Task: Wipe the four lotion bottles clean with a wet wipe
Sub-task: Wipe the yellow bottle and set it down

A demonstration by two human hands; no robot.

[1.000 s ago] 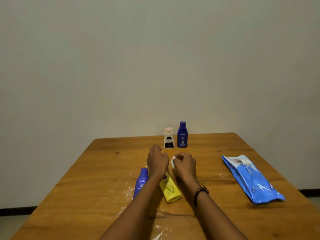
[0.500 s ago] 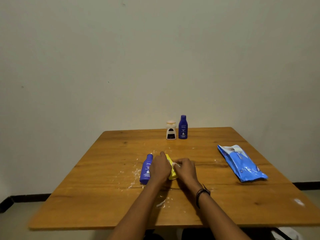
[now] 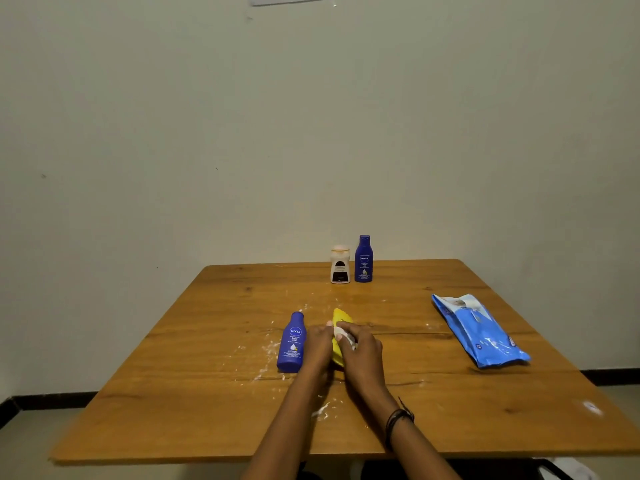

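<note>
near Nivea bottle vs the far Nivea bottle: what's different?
Pose: the near Nivea bottle lies flat on the table, cap away from the person; the far Nivea bottle stands upright.
Neighbours: the near one lies beside the left hand among white smears; the far one stands next to a white bottle at the back edge.
Shared: dark blue, same label.

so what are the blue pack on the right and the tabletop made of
The blue wipes pack looks like soft plastic film: it is glossy, creased and sags flat. The table looks like wood or wood veneer, with visible grain, dark knots and a smooth satin sheen; which one cannot be told.
</note>
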